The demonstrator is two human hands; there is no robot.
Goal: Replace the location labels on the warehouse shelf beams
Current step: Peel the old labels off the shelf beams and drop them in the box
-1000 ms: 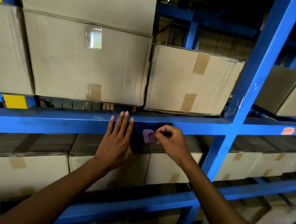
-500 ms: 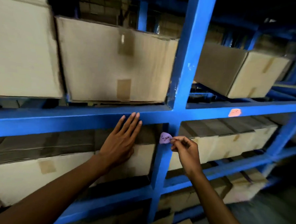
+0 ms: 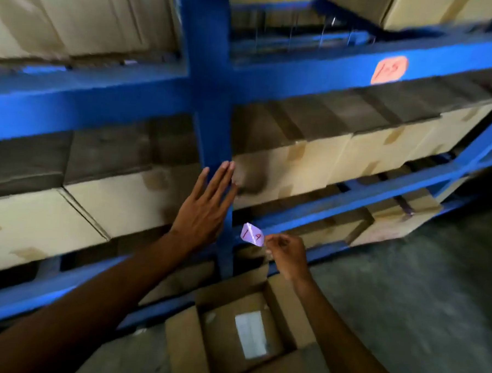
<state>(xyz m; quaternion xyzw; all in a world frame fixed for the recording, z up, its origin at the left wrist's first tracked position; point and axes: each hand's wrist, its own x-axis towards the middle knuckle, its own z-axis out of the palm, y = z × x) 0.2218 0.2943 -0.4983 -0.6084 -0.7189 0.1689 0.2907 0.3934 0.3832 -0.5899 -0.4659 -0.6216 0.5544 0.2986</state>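
Observation:
My right hand (image 3: 285, 252) pinches a small purple label (image 3: 252, 234) with red writing, held in the air in front of the blue upright post (image 3: 212, 104), off the beam. My left hand (image 3: 206, 207) is flat with fingers stretched out, lying against the post and holding nothing. An orange label (image 3: 389, 69) with red writing is stuck on the blue shelf beam (image 3: 316, 73) to the upper right. The left stretch of that beam (image 3: 72, 103) carries no label that I can see.
Cardboard boxes (image 3: 340, 160) fill the shelves above and below the beam. An open cardboard box (image 3: 231, 328) with a white sheet inside sits on the concrete floor (image 3: 418, 295) below my hands. A lower blue beam (image 3: 367, 192) runs to the right.
The purple label has come off the beam in my right hand, which dropped down. My view swung right and downward. My left hand slid from the beam to the upright post.

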